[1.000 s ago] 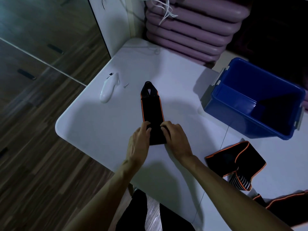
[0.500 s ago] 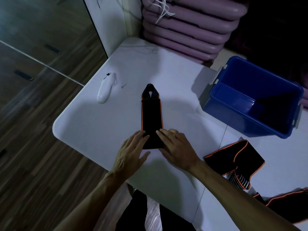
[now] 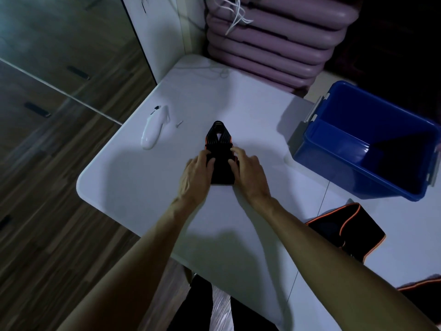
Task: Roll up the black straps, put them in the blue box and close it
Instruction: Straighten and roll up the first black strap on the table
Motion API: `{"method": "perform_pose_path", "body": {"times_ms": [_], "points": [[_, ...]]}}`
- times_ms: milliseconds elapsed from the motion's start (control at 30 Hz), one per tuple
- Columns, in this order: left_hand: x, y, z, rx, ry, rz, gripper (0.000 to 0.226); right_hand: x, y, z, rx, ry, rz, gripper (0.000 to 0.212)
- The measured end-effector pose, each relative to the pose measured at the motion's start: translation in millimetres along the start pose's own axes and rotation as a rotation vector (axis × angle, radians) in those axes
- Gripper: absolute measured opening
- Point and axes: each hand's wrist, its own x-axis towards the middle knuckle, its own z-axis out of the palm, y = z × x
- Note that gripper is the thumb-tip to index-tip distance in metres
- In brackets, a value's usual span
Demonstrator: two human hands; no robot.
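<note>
My left hand (image 3: 195, 174) and right hand (image 3: 248, 174) both grip the half-rolled black strap (image 3: 220, 149) on the bench (image 3: 143, 187).

left hand (image 3: 196, 173) and right hand (image 3: 248, 173) side by side, fingers curled, forearms extended

No readable text, labels, brands or numbers on anything.
</note>
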Motion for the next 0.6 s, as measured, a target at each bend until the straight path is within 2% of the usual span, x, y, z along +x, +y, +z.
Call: {"method": "perform_pose_path", "body": {"times_ms": [133, 200, 300, 367, 433, 600], "points": [[5.6, 7.5, 7.4, -0.010, 0.086, -0.128, 0.029, 9.1, -2.9, 0.7, -0.104, 0.059, -0.028, 0.029], [-1.4, 12.2, 4.5, -0.059, 0.143, -0.144, 0.029, -1.8, 0.2, 0.2, -0.242, 0.078, -0.124, 0.030], [-23.6, 5.2, 5.6, 0.013, 0.127, 0.014, 0.036, -23.8, 9.1, 4.5, -0.415, 0.009, -0.223, 0.048], [-39.7, -4.4, 10.4, 0.169, 0.049, 0.122, 0.047, -30.5, 15.4, 9.7, -0.405, -0.094, -0.161, 0.057], [-48.2, -10.7, 14.8, 0.238, -0.021, 0.100, 0.054, -31.5, 16.4, 14.9, -0.382, -0.136, -0.130, 0.058], [-40.5, -1.8, 22.0, -0.024, -0.134, 0.062, 0.057, -26.2, 9.1, 19.1, -0.192, -0.232, -0.063, 0.058]]}}
